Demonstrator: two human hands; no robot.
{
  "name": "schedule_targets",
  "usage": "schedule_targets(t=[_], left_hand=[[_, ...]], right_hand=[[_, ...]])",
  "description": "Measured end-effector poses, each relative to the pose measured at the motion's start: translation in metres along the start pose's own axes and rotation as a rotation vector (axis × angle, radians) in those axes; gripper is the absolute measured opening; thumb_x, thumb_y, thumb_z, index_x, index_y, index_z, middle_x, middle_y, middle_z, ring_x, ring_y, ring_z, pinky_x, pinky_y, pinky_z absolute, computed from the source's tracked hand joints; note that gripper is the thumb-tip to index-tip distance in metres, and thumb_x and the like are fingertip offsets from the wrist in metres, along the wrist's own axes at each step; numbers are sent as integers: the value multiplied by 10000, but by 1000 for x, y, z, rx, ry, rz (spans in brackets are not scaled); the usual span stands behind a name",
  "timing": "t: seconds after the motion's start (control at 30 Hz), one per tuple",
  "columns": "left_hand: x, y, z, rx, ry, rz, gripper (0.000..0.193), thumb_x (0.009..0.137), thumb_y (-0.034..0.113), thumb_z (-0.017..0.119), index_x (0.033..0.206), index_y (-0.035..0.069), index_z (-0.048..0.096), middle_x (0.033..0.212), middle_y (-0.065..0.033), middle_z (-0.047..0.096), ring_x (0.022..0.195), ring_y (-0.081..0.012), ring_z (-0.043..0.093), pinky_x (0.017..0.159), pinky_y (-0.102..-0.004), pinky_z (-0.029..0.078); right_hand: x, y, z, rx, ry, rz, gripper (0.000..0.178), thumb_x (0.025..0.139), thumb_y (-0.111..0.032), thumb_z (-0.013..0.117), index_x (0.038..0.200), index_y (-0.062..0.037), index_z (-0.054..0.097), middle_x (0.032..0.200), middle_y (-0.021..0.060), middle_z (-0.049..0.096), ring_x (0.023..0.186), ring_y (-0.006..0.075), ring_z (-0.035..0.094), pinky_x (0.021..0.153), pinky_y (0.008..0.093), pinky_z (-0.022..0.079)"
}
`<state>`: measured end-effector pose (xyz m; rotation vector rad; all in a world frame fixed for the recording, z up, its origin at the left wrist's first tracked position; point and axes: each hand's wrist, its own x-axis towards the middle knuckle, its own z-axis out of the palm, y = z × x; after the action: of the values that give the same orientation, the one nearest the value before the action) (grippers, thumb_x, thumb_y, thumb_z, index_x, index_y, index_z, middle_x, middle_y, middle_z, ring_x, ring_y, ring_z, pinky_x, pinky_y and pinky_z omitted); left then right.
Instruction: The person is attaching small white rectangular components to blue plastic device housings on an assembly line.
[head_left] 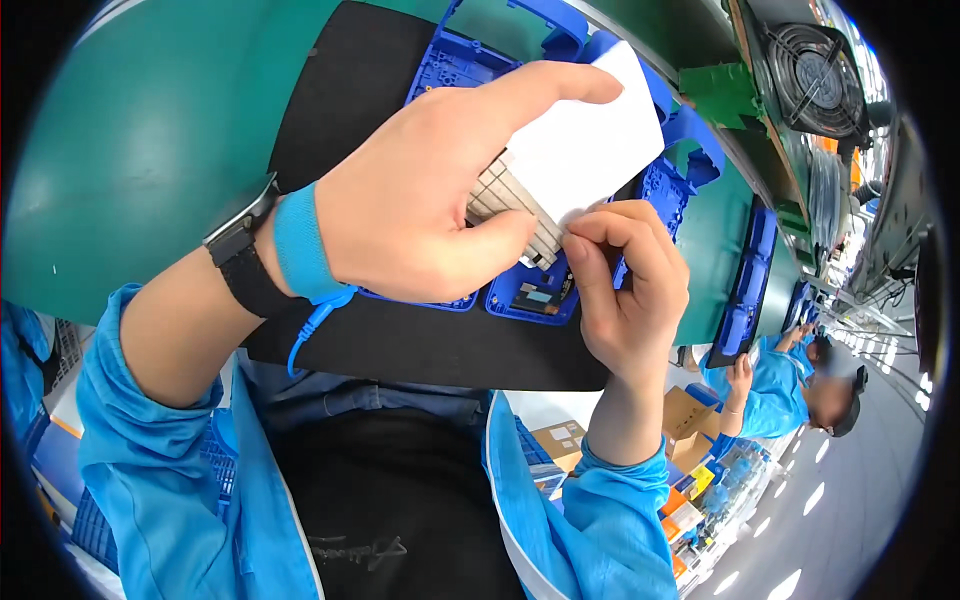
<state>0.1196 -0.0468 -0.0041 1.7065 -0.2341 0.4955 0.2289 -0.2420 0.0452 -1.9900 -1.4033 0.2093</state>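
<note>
My left hand (415,190) is closed round a white sheet (595,140), its thumb and fingers spanning the near and far edges. Part of the sheet bears a beige-grey grid of small rectangles (510,195), perhaps cut pads. At the grid's right corner, my right hand (635,275) pinches with thumb and forefinger; whatever lies between the fingertips is too small to make out. Beneath both hands are blue plastic housings (535,305), partly hidden by them. The near one has a dark part inside. A blue strap (303,240) with a coiled cord circles my left wrist.
A black mat (430,345) lies under the housings on the green table (170,120). Farther right, another blue housing (748,285) rests on a dark mat. A fan (815,80) stands beyond the table's far edge. A co-worker in blue (775,390) works at the right.
</note>
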Motion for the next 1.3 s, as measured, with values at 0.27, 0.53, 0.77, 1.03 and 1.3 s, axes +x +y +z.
schedule_targets(t=[0.27,0.53,0.77,1.03,1.3], left_hand=[[-1,2,1,31,29,-1,734,791,-48,569,1501,16,397,1317,-185,611,1203,-287,633,1019,-359,483],[0,1,4,-61,159,-95,713,797,-58,563,1490,14,411,1252,-198,638,1168,-303,652,982,-356,499],[0,3,-14,128,353,144,658,762,17,608,1398,-40,451,1045,-216,668,906,-287,680,799,-348,539],[-6,24,-37,66,362,-154,704,785,22,616,1442,-83,388,1164,-152,625,1031,-161,602,911,-282,479],[18,-43,-36,34,363,864,697,772,-4,600,1437,-73,401,1056,-146,645,930,-160,623,821,-289,497]], right_hand=[[3,0,7,-7,-73,13,105,862,95,662,895,12,605,825,79,605,688,157,552,621,265,439],[-3,2,-4,33,-60,-84,74,888,85,580,881,14,560,825,81,562,711,162,515,643,269,419],[2,7,-17,-17,-266,-6,115,859,108,603,909,8,578,853,105,576,735,230,561,667,310,453],[14,6,-9,-169,-443,-52,112,848,86,641,904,5,587,874,132,588,748,316,606,659,365,495],[25,1,-8,-228,-543,-44,117,841,82,646,907,3,591,860,136,581,726,327,600,633,391,478]])
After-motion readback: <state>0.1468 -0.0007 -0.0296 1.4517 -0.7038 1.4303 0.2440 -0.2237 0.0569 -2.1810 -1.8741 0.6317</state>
